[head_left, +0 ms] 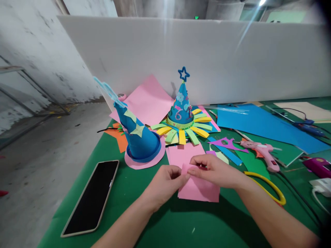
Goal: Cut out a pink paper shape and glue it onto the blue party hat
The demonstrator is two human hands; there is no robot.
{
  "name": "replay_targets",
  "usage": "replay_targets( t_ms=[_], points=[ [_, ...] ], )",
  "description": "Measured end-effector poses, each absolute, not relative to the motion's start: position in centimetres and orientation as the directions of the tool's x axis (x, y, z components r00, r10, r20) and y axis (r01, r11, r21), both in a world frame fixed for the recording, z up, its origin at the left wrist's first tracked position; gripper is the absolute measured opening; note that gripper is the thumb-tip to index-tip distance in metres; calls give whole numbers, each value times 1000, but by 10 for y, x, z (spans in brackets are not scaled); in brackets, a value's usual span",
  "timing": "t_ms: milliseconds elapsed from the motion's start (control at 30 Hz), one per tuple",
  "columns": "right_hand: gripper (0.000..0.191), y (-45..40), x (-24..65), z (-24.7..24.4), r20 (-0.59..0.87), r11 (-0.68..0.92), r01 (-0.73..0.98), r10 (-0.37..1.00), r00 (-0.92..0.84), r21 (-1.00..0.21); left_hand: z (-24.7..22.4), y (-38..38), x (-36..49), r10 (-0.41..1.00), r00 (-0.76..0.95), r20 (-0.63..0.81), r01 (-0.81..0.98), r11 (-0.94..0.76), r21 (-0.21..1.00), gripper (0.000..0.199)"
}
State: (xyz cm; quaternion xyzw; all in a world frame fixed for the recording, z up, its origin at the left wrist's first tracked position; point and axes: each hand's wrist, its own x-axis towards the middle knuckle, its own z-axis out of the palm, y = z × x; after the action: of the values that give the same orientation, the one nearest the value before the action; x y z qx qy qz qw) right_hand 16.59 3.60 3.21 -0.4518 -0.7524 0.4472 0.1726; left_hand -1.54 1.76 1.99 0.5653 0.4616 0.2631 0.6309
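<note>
Between my two hands is a folded piece of pink paper (200, 188), held just above the green tabletop. My left hand (167, 181) pinches its upper left edge with thumb and finger. On the top edge, my right hand (210, 168) grips the same paper, thumb in front and fingers curled behind. More pink paper (183, 155) lies flat just beyond my hands. A blue cone hat (143, 143) with pale stars and a pink brim stands tilted to the left. Behind sits another blue cone hat (181, 106) with a star on top and a fringe of yellow and green strips.
A phone (91, 198) lies at the left. To the right are a pink glue gun (261, 150), a yellow bent tube (271, 187), purple paper scrap (229, 143) and blue sheet (258, 124). A white board (193, 58) stands along the table's back; cords run at far right.
</note>
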Motion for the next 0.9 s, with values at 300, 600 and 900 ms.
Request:
replay_targets(
  t_ms=[300,600,900],
  points=[
    [27,45,171,18,-121,119,502,899,-420,-857,5,15,-18,896,325,-303,56,302,952,21],
    [25,46,163,15,-144,103,490,886,-442,-866,0,13,-19,880,285,-380,20,391,920,21],
    [17,47,162,13,-132,121,494,885,-446,-861,0,12,-19,886,281,-369,68,365,929,22]
  ],
)
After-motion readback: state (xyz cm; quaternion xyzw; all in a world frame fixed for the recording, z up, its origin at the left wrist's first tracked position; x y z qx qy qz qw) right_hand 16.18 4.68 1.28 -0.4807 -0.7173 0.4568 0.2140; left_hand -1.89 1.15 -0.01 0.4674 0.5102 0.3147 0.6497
